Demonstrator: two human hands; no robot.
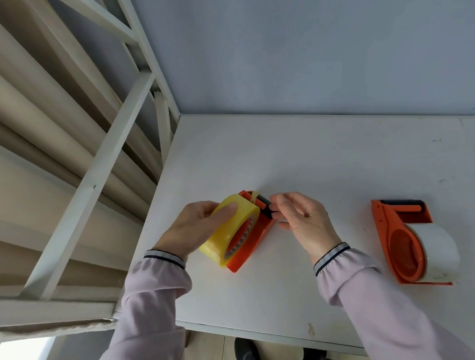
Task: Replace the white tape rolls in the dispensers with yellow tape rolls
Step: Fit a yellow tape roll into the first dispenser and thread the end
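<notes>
An orange tape dispenser (255,240) with a yellow tape roll (229,232) mounted on it is held just above the white table (330,165). My left hand (197,227) grips the yellow roll from the left, thumb across its top. My right hand (301,217) pinches the dispenser's black toothed cutter end (266,207), where a strip of yellow tape sticks up. A second orange dispenser (401,239) lies on the table to the right, loaded with a white tape roll (437,250).
A white metal rack frame (111,151) stands along the table's left edge, with beige rolls behind it. A grey-blue wall (304,42) backs the table. The table's front edge (274,333) is near my body; a dark shoe (249,355) shows below.
</notes>
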